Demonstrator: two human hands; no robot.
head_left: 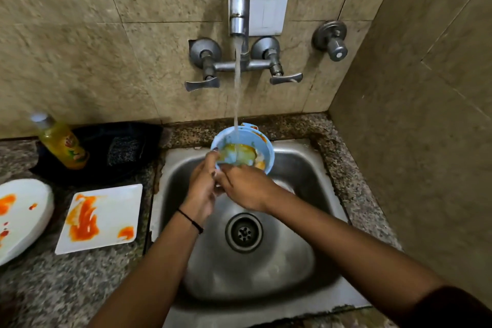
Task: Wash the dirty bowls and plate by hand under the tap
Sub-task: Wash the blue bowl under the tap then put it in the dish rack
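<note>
Rinsing the blue bowl point(249, 138) in the tap stream point(236, 88) above the sink point(300, 168).
Bowl lies just beyond both hands, mouth tilted toward the person. The left hand point(202, 184) curls over its near-left rim; the right hand point(245, 189) meets the near rim, its hold not discernible.

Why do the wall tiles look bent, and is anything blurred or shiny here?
Head view: the wide-angle lens bows the joints of the wall tiles toward the edges; the yellow bottle at the left is smeared; the blue bowl looks slightly soft; the steel sink shows only dull glare.
</note>
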